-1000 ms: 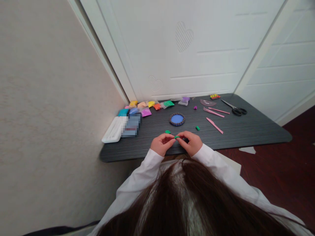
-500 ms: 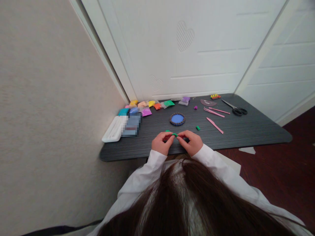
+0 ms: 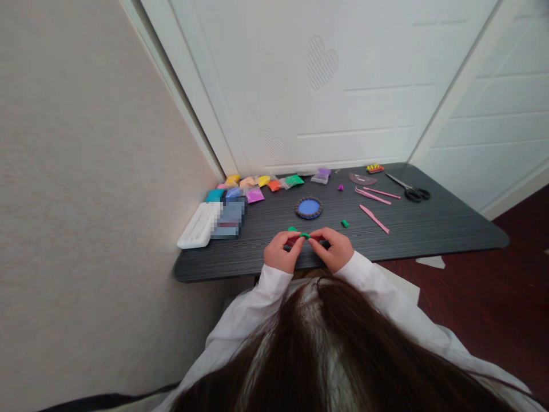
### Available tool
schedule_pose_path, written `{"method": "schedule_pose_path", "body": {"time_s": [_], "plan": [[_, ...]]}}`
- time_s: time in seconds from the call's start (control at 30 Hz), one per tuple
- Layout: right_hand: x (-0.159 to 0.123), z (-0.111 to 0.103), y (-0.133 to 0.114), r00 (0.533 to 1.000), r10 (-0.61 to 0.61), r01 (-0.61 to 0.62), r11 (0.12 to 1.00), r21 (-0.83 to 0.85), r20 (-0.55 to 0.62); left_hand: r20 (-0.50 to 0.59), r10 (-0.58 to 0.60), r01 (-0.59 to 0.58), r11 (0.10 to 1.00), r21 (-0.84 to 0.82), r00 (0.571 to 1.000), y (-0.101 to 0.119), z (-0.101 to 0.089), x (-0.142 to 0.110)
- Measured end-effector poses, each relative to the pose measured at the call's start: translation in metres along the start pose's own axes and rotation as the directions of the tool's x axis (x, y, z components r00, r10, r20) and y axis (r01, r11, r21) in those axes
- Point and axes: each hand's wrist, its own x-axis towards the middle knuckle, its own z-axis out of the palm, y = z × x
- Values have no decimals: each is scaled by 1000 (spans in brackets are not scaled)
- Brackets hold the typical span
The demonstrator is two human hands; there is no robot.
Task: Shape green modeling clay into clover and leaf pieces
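Observation:
Both hands meet over the near edge of the dark table. My left hand and my right hand pinch a small green piece of clay between their fingertips. Another green bit lies just behind the left fingers, and a third green lump lies to the right. A round blue disc with a dark beaded rim sits farther back in the middle.
Several small bags of coloured clay line the back left. A white tray lies at the left edge. Pink modelling tools, scissors and a small purple bit lie at the right. White doors stand behind.
Both hands with the green clay have shifted slightly away from me, toward the green bit on the table. Nothing else has moved.

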Motion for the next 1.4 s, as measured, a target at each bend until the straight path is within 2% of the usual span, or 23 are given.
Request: {"method": "schedule_pose_path", "body": {"time_s": [0.37,0.67,1.07,1.4], "plan": [[0,0,0,999,32,-32,999,22,9,23,-24,25,1000,-17,999,1,0,-1],[0,1,0,999,29,-29,999,38,21,72,3,-1,1000,-25,997,-2,-3,1],[1,2,-4,999,-20,22,998,60,-25,66,61,-56,996,-67,996,0,-9,4],[1,1,-3,997,17,-10,995,95,-72,85,60,-53,995,-82,995,0,-5,9]]}}
